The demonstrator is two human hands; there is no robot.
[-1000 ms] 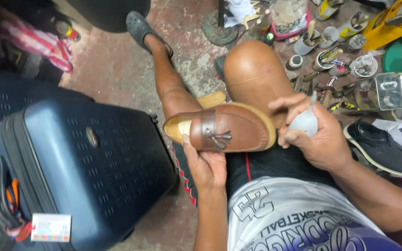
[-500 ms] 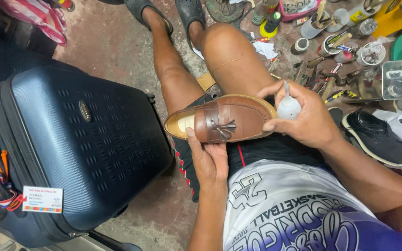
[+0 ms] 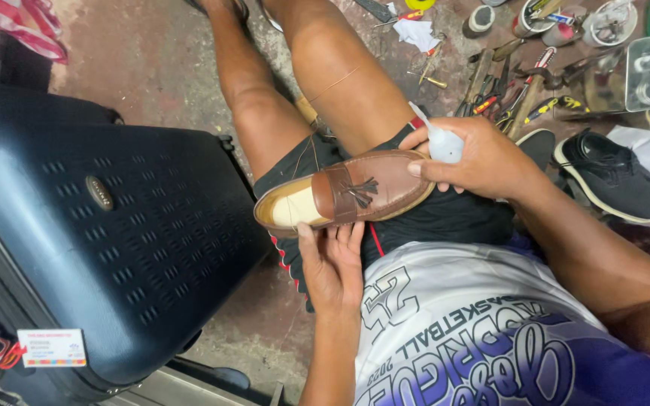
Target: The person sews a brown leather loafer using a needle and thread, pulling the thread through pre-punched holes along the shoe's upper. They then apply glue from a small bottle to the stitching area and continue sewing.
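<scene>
A brown leather loafer with a tassel lies sideways across my lap, its tan insole facing left. My left hand cups it from underneath at the middle. My right hand grips a small whitish squeeze bottle, nozzle pointing up and left, while its thumb and fingertips press the toe end of the loafer. I sit in black shorts and a white and purple jersey, knees pointing away.
A large dark blue hard suitcase with a tag lies close on the left. Hand tools, tins and scraps litter the floor at upper right. A black sneaker with a white sole lies to the right.
The view has swung downward, so the shoe and both hands sit lower in view. My right hand has turned the bottle so its nozzle points up and left. The left hand keeps its hold.
</scene>
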